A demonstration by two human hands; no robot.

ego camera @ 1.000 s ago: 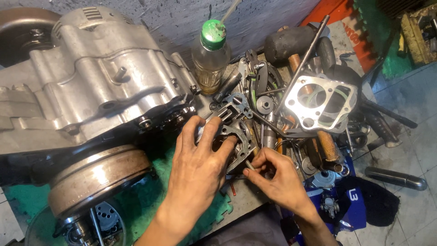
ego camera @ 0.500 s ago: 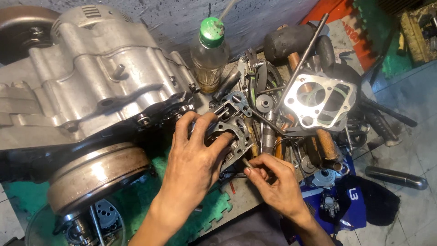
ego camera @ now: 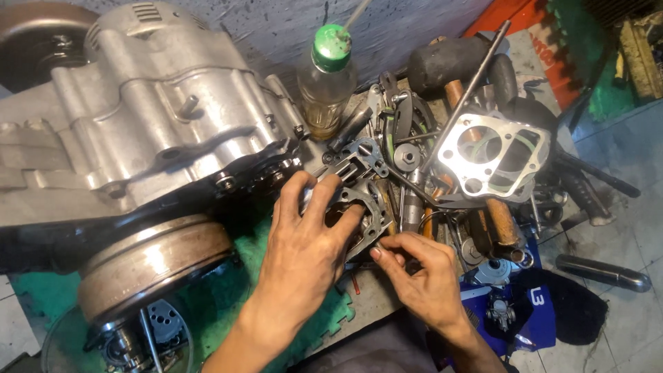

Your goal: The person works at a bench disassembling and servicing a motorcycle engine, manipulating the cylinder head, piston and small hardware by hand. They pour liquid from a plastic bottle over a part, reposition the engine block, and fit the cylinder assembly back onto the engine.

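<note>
My left hand (ego camera: 304, 242) lies flat on a grey metal cylinder part with a thin gasket (ego camera: 359, 193), fingers spread over its round bore, pressing it down beside the big grey engine crankcase (ego camera: 138, 117). My right hand (ego camera: 421, 273) sits just to the right, its thumb and forefinger pinched together at the gasket's lower right edge. Whether a small tool or piece sits in that pinch is hidden.
A plastic bottle with a green cap (ego camera: 328, 83) stands behind. A silver head gasket (ego camera: 494, 155), a rubber mallet (ego camera: 445, 62), a long rod (ego camera: 469, 90) and several loose tools lie at right. A round clutch drum (ego camera: 152, 266) sits on a green foam mat (ego camera: 207, 318).
My left hand has slid forward and flattened over the cylinder part. My right hand has shifted slightly left toward the gasket's edge.
</note>
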